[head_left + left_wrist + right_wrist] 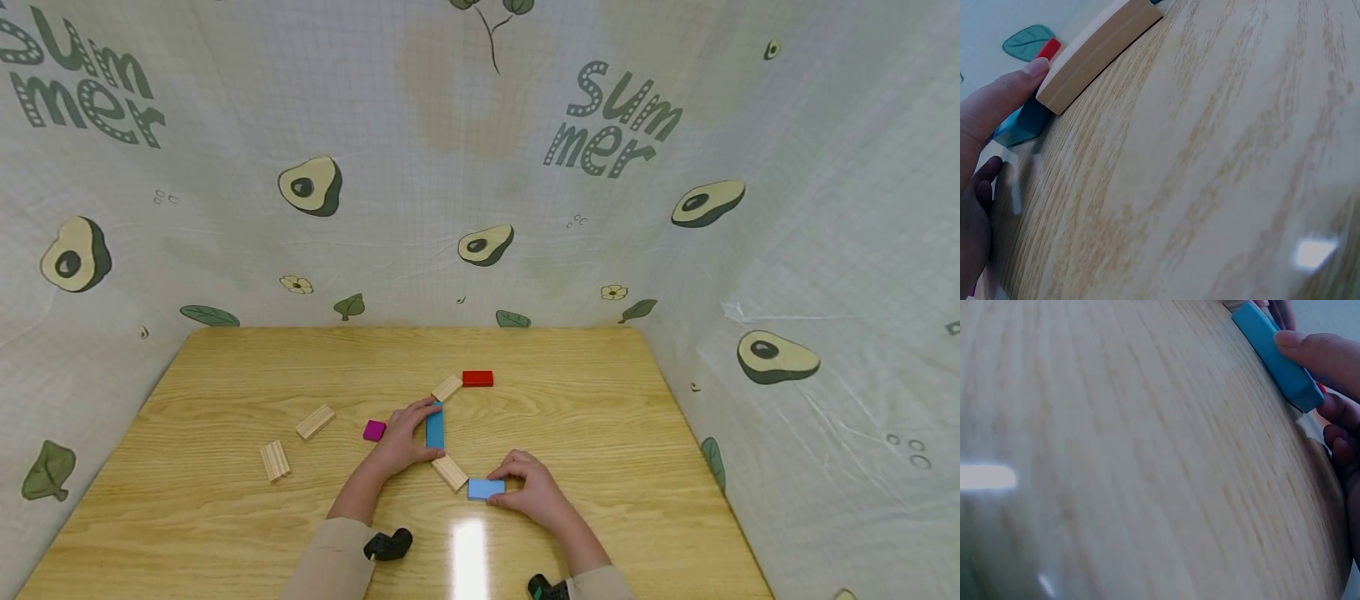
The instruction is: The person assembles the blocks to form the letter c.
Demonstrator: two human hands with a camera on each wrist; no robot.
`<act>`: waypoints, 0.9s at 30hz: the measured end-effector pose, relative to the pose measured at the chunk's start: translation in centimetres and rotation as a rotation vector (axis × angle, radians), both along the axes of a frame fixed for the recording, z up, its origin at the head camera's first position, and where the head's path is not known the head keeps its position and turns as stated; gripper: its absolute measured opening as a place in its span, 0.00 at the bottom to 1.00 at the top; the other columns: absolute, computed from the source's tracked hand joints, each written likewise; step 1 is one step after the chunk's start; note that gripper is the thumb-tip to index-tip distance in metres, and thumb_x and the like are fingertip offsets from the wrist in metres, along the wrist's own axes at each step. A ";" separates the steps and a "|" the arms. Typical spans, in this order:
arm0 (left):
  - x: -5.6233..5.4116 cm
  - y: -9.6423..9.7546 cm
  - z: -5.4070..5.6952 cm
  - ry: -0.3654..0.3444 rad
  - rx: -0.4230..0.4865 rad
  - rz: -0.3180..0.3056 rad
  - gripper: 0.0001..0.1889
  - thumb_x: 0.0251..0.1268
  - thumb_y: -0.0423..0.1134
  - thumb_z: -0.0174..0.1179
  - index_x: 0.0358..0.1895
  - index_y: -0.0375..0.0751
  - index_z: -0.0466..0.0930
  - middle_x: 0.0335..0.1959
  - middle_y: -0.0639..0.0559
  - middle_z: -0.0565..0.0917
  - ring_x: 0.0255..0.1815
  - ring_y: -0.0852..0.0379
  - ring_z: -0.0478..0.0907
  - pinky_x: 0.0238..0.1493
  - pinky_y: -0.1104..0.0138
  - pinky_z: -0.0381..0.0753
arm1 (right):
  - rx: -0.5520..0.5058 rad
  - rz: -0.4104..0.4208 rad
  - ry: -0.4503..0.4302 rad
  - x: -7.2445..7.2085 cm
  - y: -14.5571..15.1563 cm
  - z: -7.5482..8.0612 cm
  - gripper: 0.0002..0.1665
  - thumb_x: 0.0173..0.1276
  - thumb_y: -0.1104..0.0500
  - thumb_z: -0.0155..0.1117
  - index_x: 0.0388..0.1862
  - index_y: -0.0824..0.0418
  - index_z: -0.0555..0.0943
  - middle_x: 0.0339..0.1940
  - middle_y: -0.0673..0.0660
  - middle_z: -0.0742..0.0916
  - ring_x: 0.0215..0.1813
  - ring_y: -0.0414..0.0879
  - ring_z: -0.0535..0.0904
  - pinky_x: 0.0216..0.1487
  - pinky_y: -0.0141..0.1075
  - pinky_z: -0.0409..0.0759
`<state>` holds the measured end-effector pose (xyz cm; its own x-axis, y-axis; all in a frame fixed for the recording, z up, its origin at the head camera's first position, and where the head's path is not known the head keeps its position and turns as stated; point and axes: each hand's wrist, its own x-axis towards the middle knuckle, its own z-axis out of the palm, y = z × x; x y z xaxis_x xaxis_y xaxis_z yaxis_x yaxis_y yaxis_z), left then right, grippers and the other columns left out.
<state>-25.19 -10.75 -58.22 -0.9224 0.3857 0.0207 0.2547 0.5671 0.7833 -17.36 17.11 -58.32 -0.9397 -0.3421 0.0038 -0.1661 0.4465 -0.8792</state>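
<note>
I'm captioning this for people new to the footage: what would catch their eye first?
Probably the curve of five blocks mid-table, running from the red block at the far end to the light blue block nearest the person, pinched by the right hand. The left hand holds the blue block midway. Behind, the avocado-printed sheet reading "summer" also stands out.

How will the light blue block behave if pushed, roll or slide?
The light blue block probably won't roll, given its flat sides. On that shiny table, it would likely slide. Its edges look straight where the right hand pinches it, so it's likely stiff.
</note>
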 end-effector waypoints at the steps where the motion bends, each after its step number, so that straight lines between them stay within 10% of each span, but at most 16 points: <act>1: 0.0 0.0 0.0 0.005 0.000 0.000 0.42 0.49 0.46 0.77 0.70 0.45 0.68 0.75 0.49 0.60 0.66 0.42 0.57 0.61 0.47 0.65 | 0.002 -0.003 0.003 0.0 0.0 0.0 0.16 0.52 0.48 0.79 0.40 0.45 0.88 0.36 0.43 0.81 0.42 0.42 0.73 0.43 0.34 0.73; 19: 0.0 0.0 -0.1 0.020 0.003 -0.008 0.42 0.50 0.46 0.76 0.71 0.44 0.68 0.75 0.47 0.59 0.66 0.40 0.57 0.61 0.46 0.64 | -0.003 -0.044 0.043 -0.1 0.1 -0.2 0.15 0.51 0.55 0.81 0.39 0.52 0.88 0.35 0.48 0.81 0.39 0.44 0.73 0.41 0.33 0.73; 27: 0.2 -0.2 0.3 -0.018 0.036 -0.009 0.43 0.48 0.45 0.77 0.71 0.47 0.68 0.76 0.51 0.58 0.67 0.43 0.56 0.61 0.46 0.64 | 0.000 -0.017 -0.017 1.1 -0.8 4.4 0.15 0.54 0.63 0.78 0.41 0.63 0.87 0.37 0.57 0.82 0.41 0.55 0.74 0.42 0.37 0.73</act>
